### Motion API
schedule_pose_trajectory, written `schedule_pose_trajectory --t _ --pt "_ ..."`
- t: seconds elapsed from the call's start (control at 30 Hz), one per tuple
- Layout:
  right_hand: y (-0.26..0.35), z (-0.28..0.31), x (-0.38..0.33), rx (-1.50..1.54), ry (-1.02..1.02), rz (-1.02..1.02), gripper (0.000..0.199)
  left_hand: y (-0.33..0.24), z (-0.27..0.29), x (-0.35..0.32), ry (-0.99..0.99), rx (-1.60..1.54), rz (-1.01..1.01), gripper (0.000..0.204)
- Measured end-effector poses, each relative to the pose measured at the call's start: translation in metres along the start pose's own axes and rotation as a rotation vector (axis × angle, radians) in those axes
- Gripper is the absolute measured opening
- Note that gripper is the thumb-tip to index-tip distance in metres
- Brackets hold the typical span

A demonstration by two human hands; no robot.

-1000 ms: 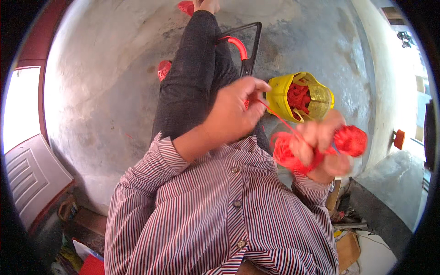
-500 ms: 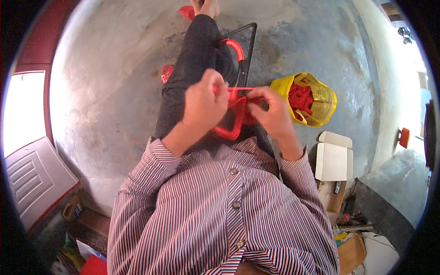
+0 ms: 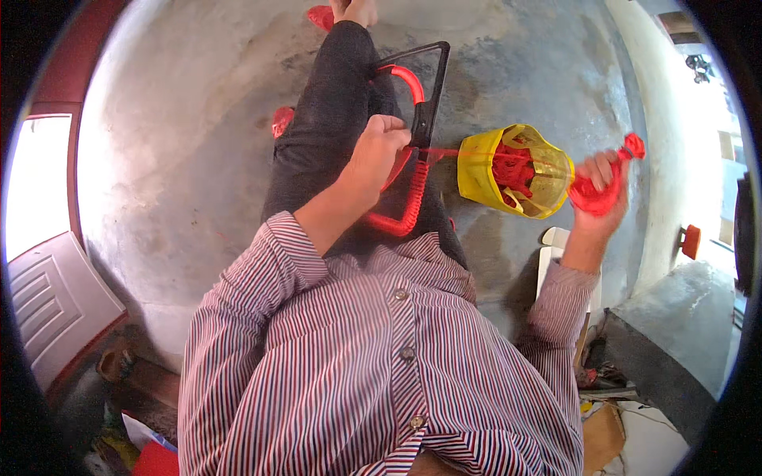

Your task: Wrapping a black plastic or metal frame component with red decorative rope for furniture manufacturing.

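A black frame with rounded corners rests across my lap. Red cord is wound in tight coils along its near part, and a smooth red section curves at its far end. My left hand is closed at the frame's side, thumb and fingers together where the winding stops. From there a red strand runs taut to the right, above the yellow bucket. At its other end my right hand, held out to the right, is closed around a bundle of red cord.
A yellow bucket with red material inside lies tipped on the concrete floor at my right. Behind my right forearm is a partly hidden cardboard box. Red slippers are by my legs. A grey ledge stands at the right.
My right hand has swung from the frame far out to the right with the cord bundle, drawing the strand out long. My left hand has shifted slightly right, against the frame.
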State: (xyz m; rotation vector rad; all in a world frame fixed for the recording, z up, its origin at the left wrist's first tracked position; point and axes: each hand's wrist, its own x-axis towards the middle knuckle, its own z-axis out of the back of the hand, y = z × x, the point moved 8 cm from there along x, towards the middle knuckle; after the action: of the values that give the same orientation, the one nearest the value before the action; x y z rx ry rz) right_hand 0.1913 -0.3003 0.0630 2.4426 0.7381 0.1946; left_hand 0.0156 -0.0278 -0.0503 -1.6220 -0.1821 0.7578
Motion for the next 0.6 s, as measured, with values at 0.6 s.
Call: schedule_pose_trajectory --t 0.6 --pt "-0.125 0.059 -0.117 -0.308 -0.388 -0.416 0.042 -0.076 -0.033 -0.086 0.231 0.513 -0.770 0.033"
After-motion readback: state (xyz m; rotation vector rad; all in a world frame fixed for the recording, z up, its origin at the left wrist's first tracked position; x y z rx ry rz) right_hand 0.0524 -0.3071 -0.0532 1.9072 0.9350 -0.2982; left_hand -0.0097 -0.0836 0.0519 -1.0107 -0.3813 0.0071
